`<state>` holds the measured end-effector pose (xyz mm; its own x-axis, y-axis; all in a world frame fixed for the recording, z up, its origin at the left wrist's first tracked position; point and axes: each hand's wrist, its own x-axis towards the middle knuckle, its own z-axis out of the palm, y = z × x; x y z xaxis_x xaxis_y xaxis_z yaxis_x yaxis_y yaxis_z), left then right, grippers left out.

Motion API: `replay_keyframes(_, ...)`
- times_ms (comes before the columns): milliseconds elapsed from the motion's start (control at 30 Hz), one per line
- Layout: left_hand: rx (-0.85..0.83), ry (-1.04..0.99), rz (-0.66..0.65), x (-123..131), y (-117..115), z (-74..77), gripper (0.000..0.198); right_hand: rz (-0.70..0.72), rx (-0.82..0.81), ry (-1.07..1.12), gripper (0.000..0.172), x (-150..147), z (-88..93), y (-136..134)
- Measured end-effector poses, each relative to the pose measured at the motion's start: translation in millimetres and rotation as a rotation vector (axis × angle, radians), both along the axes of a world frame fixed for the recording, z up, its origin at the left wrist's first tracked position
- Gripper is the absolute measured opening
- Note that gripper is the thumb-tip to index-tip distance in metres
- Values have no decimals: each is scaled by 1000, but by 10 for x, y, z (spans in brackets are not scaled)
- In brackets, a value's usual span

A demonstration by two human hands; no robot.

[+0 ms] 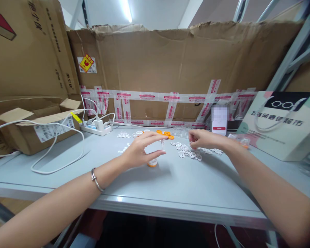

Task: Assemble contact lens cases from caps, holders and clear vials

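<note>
On the tabletop [186, 191] before you, an open carton [9, 132] is sitting at the far left, with a cable [48, 173] looping in front and a power strip [103, 131] lying to its right. A cardboard wall [155, 62] is standing along the back. Rings [166, 133] are lying beyond your left hand [136, 150], while a container [152, 162] is resting underneath it. Small parts [184, 150] are spreading around your right hand [205, 138]. A phone [219, 120] is standing behind your right wrist, and a carrier bag [274, 134] is standing farther right.
</note>
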<state>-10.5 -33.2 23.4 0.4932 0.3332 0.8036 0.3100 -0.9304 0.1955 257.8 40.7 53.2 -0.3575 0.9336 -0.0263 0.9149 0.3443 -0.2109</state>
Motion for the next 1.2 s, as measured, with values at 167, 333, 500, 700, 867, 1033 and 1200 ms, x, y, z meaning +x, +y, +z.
replay_keyframes(167,-4,10,0,0,-7,8,39,43,-2,31,17,-21,50,-29)
replay_keyframes(333,3,4,-4,-4,-1,3,39,49,-86,5,21,-18,66,-44)
replay_keyframes(500,-6,8,-2,-7,1,-5,39,78,-149,73,20,3,48,-13)
replay_keyframes(700,-12,7,-5,-10,3,-5,39,47,-217,308,17,-21,69,-35)
replay_keyframes(867,38,53,-7,-4,-10,-11,39,127,-313,635,27,-241,105,-238)
replay_keyframes(1033,125,133,-91,30,-46,7,39,317,-387,935,23,-546,43,-463)
replay_keyframes(1200,225,40,-68,38,-66,44,39,317,-499,1181,20,-693,8,-585)
